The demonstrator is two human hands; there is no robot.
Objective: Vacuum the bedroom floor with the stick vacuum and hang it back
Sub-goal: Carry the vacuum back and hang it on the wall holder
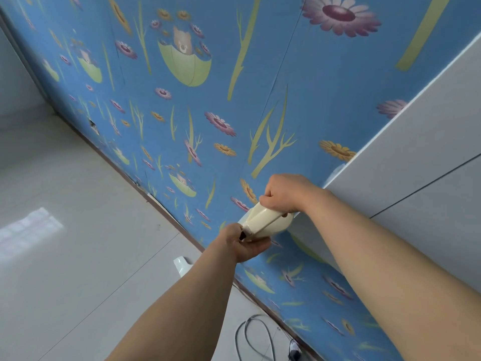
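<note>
Vacuum body (263, 222), rigid smooth cream plastic and probably top-heavy, is held just beside the white cabinet (416, 178), my right hand (285, 194) curled round its upper handle, my left hand (246, 244) gripping its lower end.

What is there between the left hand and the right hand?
In the head view, the cream vacuum body lies between the left hand and the right hand; both hands grip it.

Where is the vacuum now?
In the head view, below centre, the cream vacuum is gripped by the left hand underneath and the right hand on top, close to the blue flowered wall and white cabinet.
</note>
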